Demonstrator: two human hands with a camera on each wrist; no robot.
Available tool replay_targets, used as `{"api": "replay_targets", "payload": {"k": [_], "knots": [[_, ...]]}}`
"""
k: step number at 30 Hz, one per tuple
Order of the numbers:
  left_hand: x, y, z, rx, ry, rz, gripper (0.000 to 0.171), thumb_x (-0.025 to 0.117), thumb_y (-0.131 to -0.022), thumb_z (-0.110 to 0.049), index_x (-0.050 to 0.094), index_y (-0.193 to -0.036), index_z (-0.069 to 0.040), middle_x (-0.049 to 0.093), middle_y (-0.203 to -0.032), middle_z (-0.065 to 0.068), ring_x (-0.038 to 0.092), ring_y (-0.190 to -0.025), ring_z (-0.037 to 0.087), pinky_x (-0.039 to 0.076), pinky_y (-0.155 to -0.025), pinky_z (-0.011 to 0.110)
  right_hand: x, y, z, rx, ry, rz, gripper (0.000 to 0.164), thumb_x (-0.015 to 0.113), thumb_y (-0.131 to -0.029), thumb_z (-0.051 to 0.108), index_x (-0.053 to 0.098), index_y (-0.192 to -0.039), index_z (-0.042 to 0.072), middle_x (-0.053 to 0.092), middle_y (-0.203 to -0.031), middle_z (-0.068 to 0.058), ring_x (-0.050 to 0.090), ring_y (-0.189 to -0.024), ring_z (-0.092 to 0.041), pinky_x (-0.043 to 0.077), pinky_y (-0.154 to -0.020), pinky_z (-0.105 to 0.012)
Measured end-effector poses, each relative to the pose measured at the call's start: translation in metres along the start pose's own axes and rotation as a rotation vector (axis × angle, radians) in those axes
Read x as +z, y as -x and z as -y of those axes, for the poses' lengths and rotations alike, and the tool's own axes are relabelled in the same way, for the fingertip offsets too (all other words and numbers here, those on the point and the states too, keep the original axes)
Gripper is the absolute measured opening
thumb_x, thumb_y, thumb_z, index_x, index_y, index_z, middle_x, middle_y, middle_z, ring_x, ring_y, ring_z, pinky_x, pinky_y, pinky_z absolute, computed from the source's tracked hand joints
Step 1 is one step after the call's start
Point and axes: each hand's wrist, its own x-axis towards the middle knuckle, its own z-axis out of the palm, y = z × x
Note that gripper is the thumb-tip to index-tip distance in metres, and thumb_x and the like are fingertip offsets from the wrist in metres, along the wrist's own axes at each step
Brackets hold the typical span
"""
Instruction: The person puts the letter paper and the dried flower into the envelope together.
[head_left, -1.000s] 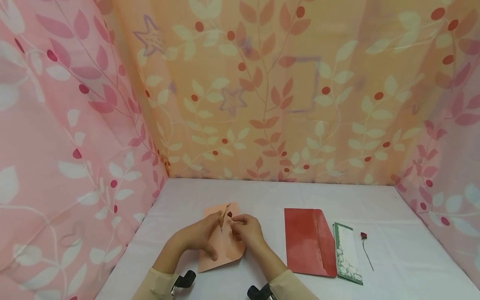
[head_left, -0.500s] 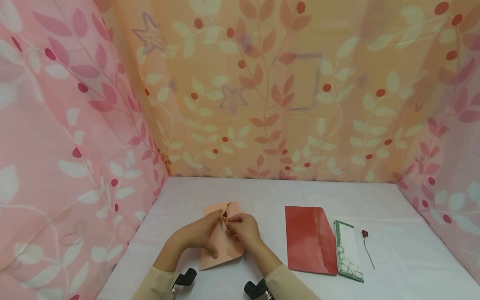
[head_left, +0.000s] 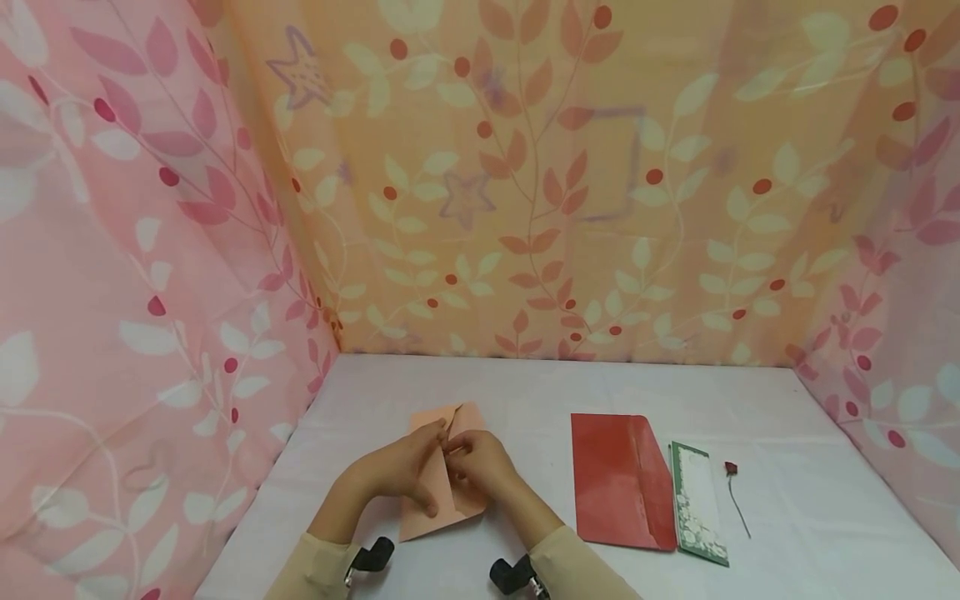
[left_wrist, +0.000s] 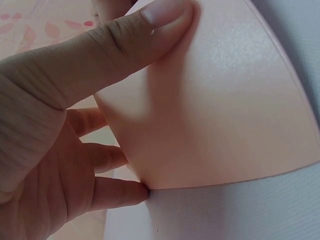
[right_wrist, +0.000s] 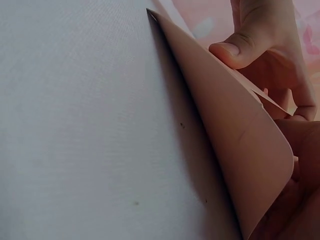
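A peach envelope [head_left: 417,525] lies on the white table with its flap side open, in the head view. My left hand [head_left: 401,463] pinches its pocket edge, thumb on the front of the paper [left_wrist: 235,110] and the other fingers at and behind the edge in the left wrist view. My right hand [head_left: 489,463] has curled fingers at the opening, their tips at the pocket's edge. The small dried rose that these fingers pinched is now hidden by the hand and the paper. In the right wrist view the rounded flap [right_wrist: 240,145] stands off the tablecloth.
Right of the hands lies a red envelope [head_left: 609,483]. Beside it are a green-edged card with a floral print [head_left: 697,508] and another dried red rose [head_left: 732,470] on a thin stem. Patterned curtains [head_left: 540,250] enclose the white table [head_left: 525,387].
My right hand has moved slightly left to the peach envelope's opening, taking the dried rose's red head out of sight. My left hand has stayed in place.
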Motion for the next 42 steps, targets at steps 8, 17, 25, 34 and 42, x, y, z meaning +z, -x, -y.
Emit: {"api": "replay_targets", "payload": {"k": [8,17,25,34,42], "knots": [[-0.001,0.000,-0.004,-0.017,-0.010,0.020,0.133,0.099,-0.057,-0.046,0.025,-0.159,-0.003,0.027,-0.166,0.018,0.033,-0.150,0.031,0.032,-0.119,0.054,-0.002,-0.002,0.002,-0.013,0.095,0.026,0.024,0.079,-0.079,0.013,0.077,-0.103,0.011,0.072,-0.079,0.004,0.064,-0.070,-0.011,0.052,-0.064,-0.029],[0.000,-0.003,-0.004,-0.016,-0.014,0.022,0.131,0.099,-0.056,-0.047,0.028,-0.158,-0.005,0.027,-0.167,0.016,0.033,-0.150,0.029,0.032,-0.120,0.053,-0.004,-0.012,-0.004,-0.058,0.103,0.128,0.025,0.078,-0.073,0.008,0.077,-0.099,0.007,0.067,-0.070,0.005,0.057,-0.063,-0.008,0.046,-0.057,-0.023],[0.003,-0.003,-0.002,-0.010,-0.043,0.020,0.138,0.097,-0.057,-0.051,0.021,-0.161,-0.003,0.029,-0.166,0.016,0.034,-0.150,0.029,0.033,-0.119,0.052,0.004,-0.015,-0.010,-0.038,0.208,-0.019,0.015,0.075,-0.075,0.013,0.076,-0.090,0.016,0.063,-0.068,0.008,0.056,-0.063,-0.010,0.046,-0.058,-0.027],[0.003,-0.002,0.004,-0.022,-0.042,0.007,0.140,0.099,-0.056,-0.049,0.020,-0.162,-0.004,0.029,-0.166,0.015,0.036,-0.149,0.028,0.033,-0.119,0.052,0.015,-0.017,-0.006,-0.044,0.443,-0.119,0.009,0.067,-0.087,0.023,0.074,-0.084,0.027,0.064,-0.076,0.016,0.055,-0.067,-0.007,0.046,-0.062,-0.029],[0.003,0.000,0.004,-0.033,-0.044,0.003,0.140,0.098,-0.057,-0.051,0.019,-0.162,-0.004,0.032,-0.164,0.016,0.037,-0.148,0.030,0.034,-0.119,0.053,0.013,-0.013,-0.002,-0.071,0.453,-0.107,0.008,0.069,-0.084,0.018,0.073,-0.084,0.025,0.061,-0.073,0.015,0.053,-0.065,-0.008,0.044,-0.060,-0.027]]}}
